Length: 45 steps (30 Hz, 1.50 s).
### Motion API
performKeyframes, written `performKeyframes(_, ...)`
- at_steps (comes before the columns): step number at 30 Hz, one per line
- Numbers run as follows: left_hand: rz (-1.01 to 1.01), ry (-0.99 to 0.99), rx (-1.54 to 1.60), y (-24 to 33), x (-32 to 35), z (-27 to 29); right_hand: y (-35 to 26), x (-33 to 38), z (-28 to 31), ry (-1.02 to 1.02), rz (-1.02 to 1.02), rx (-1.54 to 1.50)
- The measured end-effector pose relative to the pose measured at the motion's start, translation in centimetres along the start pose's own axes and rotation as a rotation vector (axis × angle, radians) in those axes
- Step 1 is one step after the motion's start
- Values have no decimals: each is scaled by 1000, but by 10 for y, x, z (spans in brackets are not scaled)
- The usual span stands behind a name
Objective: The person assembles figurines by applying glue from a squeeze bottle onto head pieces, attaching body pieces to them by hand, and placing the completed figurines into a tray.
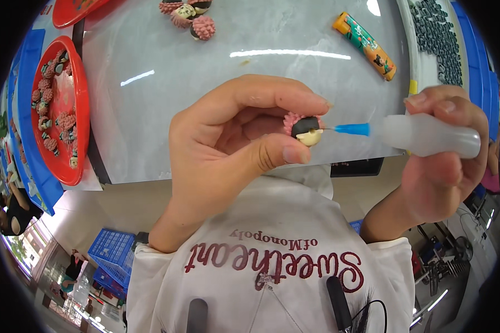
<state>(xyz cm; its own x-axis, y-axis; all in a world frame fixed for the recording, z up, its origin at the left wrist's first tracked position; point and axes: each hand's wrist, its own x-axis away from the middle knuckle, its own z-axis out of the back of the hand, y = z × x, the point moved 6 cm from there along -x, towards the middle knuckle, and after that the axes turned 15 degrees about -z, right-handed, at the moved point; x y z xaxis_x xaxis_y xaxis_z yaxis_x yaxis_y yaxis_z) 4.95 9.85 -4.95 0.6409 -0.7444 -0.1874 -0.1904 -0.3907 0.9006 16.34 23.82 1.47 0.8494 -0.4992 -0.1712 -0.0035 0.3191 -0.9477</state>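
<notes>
Hedgehog figurine [305,129] pinched by left hand [228,144] meets glue bottle [422,135].

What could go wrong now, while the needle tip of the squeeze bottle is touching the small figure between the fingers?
1. The blue needle tip points toward the left hand; a slip might prick the thumb or forefinger.
2. The right hand wraps the soft squeeze bottle; pressing too hard could flood the small hedgehog figure and wet the fingers.
3. The figure is pinched only at its edges, so it could twist or drop.

Head-worn fisheye, looking steeply down — close on the hands (edges bowed), grey table [205,111] beyond
</notes>
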Motion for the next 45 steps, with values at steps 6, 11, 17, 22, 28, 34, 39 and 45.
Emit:
performKeyframes(6,-82,-99,-52,-1,-1,-1,-33,20,5,139,42,509)
performKeyframes(11,-75,-111,-57,0,0,-2,-34,15,-3,197,103,422)
performKeyframes(17,-83,-97,-73,1,0,2,-34,19,-1,60,223,440)
performKeyframes(22,-28,-76,-72,1,-2,-5,-5,13,16,49,-126,-162)
performKeyframes(28,7,-32,-10,-2,0,-5,21,0,-13,122,-111,303)
performKeyframes(34,-30,-23,13,4,0,-4,33,-4,-17,133,-242,223)
performKeyframes(39,-16,-63,0,3,1,-7,35,-11,74,536,-309,496)
performKeyframes(45,-28,-98,-17,3,1,-9,56,-33,78,409,-427,768)
